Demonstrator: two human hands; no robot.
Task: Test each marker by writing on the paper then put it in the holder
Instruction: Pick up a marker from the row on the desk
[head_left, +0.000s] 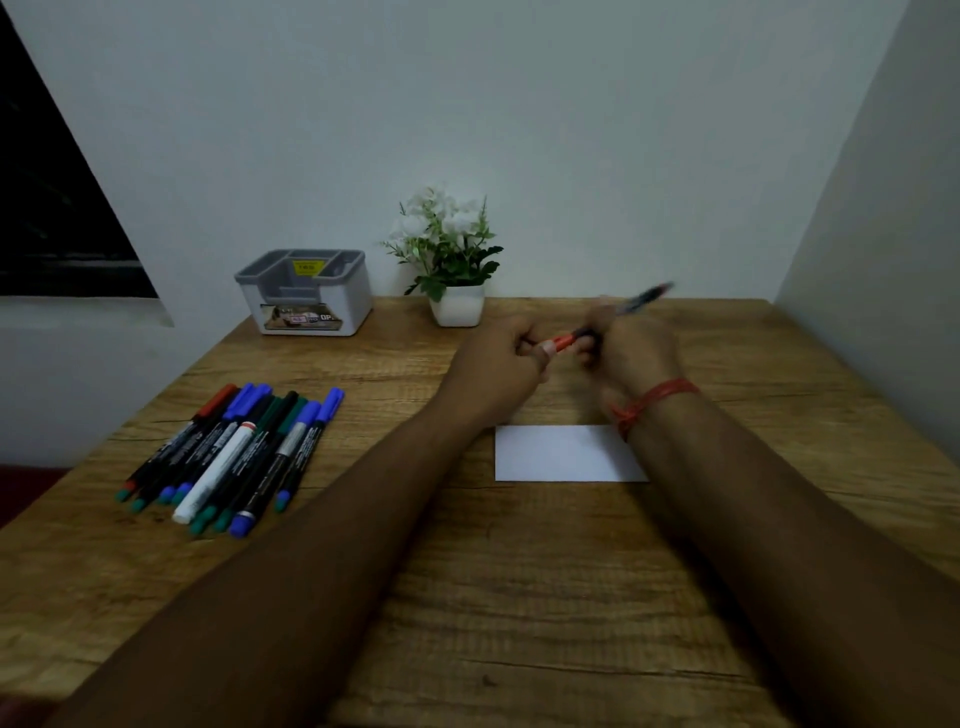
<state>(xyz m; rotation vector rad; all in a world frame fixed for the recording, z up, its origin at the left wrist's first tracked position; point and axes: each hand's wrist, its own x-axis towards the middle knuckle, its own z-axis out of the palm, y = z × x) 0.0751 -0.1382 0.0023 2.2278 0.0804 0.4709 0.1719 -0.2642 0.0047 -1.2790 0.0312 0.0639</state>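
L hand (511, 353) grips red cap end of marker (597, 327), R hand (628, 345) holds barrel, both above desk beyond paper (566, 453). I'd pull cap straight off, no twisting, keep cap in L. Holder (306, 293) far left, looks empty. Marker blurred; can't tell if cap's free yet.

Matt grained wood table (519, 597), plastic holder (311, 306)
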